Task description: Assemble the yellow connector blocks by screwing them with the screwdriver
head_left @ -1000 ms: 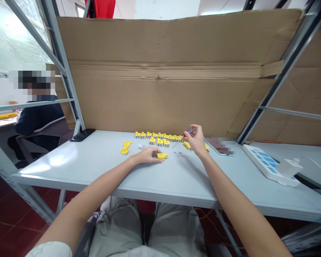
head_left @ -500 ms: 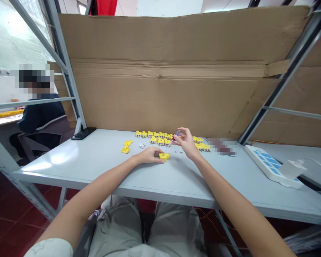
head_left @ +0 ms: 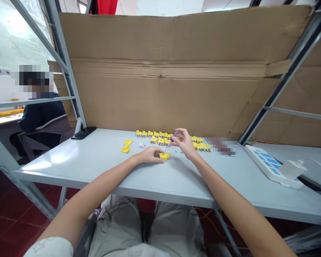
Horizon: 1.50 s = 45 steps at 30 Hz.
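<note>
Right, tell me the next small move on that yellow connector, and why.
Probably turn the small screwdriver in the right hand while the left hand holds the yellow plastic connector steady. The screwdriver's tip appears to be at the connector, and the left hand has it gripped against the table.

In front of you, a large brown cardboard sheet stands against the back of a grey steel rack, a folded seam running across its middle. The pale grey tabletop stands above dark red floor tiles. To your left, a bright window lights the room, and a co-worker in a dark top sits beside a neighbouring bench. Above the cardboard, a red panel meets a white wall.
</note>
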Tool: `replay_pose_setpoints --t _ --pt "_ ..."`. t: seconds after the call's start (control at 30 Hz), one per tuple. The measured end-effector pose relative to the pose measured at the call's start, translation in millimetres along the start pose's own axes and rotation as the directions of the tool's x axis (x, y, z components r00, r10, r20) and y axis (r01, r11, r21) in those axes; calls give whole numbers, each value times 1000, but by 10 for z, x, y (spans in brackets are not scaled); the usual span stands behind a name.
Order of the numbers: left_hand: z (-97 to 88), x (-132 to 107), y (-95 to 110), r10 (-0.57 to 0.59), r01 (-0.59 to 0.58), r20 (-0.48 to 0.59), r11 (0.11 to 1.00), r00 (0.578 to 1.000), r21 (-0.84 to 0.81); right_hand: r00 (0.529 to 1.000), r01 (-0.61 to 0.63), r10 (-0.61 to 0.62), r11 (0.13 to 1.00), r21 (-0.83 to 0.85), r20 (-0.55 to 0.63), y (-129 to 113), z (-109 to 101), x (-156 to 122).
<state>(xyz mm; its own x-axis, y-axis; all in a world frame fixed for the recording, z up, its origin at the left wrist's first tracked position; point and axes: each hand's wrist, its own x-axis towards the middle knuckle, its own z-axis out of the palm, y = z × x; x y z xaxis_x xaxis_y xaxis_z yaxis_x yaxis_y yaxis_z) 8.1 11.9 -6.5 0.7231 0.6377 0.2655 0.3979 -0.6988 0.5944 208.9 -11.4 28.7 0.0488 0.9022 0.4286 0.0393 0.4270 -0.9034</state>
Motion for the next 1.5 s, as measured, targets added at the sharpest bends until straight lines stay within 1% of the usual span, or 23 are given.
replay_pose_setpoints --t 0.3,0.43,0.53,0.6,0.67,0.73,0.8,0.9,1.07,1.23,1.5 --pt "2 0 -9 -12 12 5 1000 1000 -4 999 -36 36 999 25 1 -8 17 -21" --pt "-11 -7 14 -13 13 9 1000 1000 -2 993 -119 118 992 37 8 -2 13 -34" --pt "-16 -15 31 -2 2 9 1000 1000 -1 975 -215 215 977 0 53 -4 8 -51" --pt "-16 -16 33 -1 1 4 1000 1000 3 969 -240 241 971 -12 62 -8 5 -55" --pt "-14 -14 30 -7 7 3 1000 1000 6 979 -205 205 979 11 16 -10 0 -46" --pt "-13 -12 27 -13 13 6 1000 1000 6 989 -131 133 991 40 -58 -4 -6 -26" --pt "-12 -10 27 -17 17 6 1000 1000 8 991 -63 67 997 43 -116 10 -12 -2" --pt "-14 -9 32 -11 11 9 1000 1000 13 987 -5 7 1000 12 -160 40 -19 25" --pt "-18 -7 25 8 -8 25 1000 1000 17 984 26 -31 999 -32 -173 67 -26 37" --pt "-25 -14 22 22 -22 15 999 1000 47 988 35 -41 998 -45 -149 72 -37 39" --pt "-18 -22 23 70 -69 -5 996 998 64 987 45 -52 998 -44 -153 58 -30 39"
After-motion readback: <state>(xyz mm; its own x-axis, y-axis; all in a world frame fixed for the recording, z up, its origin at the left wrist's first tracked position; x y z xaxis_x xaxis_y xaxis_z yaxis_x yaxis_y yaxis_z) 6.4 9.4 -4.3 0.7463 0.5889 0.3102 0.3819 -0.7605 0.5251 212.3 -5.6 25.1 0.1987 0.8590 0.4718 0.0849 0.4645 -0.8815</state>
